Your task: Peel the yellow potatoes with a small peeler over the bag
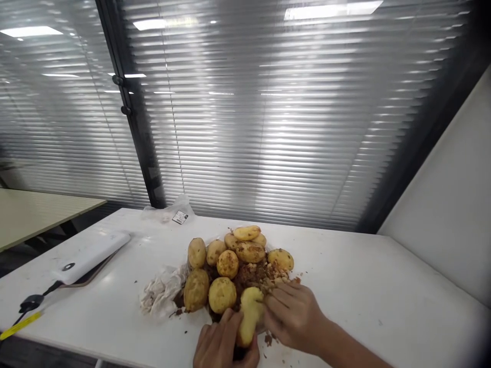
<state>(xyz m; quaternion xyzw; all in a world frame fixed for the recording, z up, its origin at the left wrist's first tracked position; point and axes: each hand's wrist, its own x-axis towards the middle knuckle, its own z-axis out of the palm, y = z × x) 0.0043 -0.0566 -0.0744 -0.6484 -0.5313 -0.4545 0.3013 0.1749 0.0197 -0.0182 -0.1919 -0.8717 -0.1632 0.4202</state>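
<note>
Potato (249,314) between both hands (264,327)

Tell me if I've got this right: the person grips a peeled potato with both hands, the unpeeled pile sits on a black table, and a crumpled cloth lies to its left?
Almost. The table is white, not black, as the head view shows. The rest stands: left hand and right hand grip the peeled potato, with the pile behind and the crumpled cloth to its left.

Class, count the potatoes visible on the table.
10: nine in the pile on the table, one potato held by the left hand. Others may be hidden underneath.
</note>
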